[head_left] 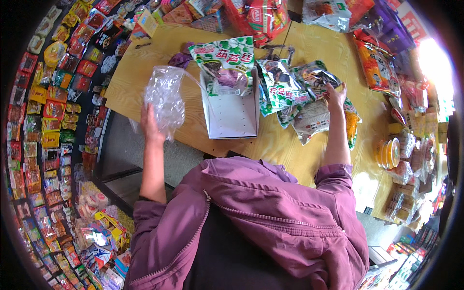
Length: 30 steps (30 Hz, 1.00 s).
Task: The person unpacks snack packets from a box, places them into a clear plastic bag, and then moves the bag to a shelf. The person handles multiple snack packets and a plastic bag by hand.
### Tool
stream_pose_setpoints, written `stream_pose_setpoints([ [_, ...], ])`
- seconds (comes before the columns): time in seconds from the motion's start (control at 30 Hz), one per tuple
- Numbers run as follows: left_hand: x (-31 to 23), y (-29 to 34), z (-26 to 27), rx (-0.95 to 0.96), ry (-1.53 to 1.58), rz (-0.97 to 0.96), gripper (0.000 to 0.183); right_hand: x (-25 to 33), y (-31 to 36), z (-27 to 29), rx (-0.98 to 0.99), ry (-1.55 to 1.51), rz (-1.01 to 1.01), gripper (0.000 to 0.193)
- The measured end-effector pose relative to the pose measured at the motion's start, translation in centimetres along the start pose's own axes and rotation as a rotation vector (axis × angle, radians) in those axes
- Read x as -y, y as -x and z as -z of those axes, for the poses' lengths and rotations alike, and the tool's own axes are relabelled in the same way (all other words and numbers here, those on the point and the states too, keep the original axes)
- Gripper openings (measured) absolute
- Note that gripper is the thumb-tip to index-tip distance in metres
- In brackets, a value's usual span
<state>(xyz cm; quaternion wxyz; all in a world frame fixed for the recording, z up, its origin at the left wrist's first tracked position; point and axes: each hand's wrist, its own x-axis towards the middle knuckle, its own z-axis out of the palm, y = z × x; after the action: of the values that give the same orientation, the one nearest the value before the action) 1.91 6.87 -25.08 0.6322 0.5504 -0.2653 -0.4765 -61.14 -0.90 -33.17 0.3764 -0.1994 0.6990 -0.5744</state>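
Think of the white box (pixel 232 126) as the middle of a clock. It sits on the yellow wood surface (pixel 126 79), with a green and white packet (pixel 227 67) standing up inside it and poking out over the top

At 9 o'clock, the left hand (pixel 152 126) has its fingers closed on a crinkly clear bag (pixel 166 92). The bag is up beside the box. I cannot tell if anything is in it

At 3 o'clock, the right hand (pixel 336 95) has its fingers gripping the edge of a dark shiny packet (pixel 315 79). More packets (pixel 284 92) are heaped next to it, touching each other, and the nearest ones are close by the box

A small purple thing (pixel 181 59) lies at 10 o'clock. A big red bag (pixel 261 21) is near 1 o'clock, and an orange bag (pixel 376 65) is between 2 and 3. Round yellow tubs (pixel 388 153) are between 3 and 4. Far off at 9 o'clock are rows of little bright packs (pixel 52 111)
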Motion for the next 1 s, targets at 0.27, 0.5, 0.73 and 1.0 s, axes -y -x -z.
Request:
stream_pose_setpoints([
  [0.27,2.8,-2.9,-1.9,-0.246,-0.744,-0.69,0.052,8.1,8.2,-5.2,0.097,0.6,0.535,0.081],
  [0.5,7.1,-6.5,-0.3,0.164,-1.119,-0.669,0.061,9.3,17.9,-19.6,0.775,0.443,0.507,0.056],
  [0.73,0.4,-0.3,-3.5,-0.033,-1.458,-0.615,0.089,12.2,21.0,-16.5,0.509,-0.251,0.261,0.021],
  [1.0,2.2,4.3,-9.0,0.236,-1.252,-0.604,0.084,9.5,16.3,0.5,0.606,0.418,0.046,0.02],
])
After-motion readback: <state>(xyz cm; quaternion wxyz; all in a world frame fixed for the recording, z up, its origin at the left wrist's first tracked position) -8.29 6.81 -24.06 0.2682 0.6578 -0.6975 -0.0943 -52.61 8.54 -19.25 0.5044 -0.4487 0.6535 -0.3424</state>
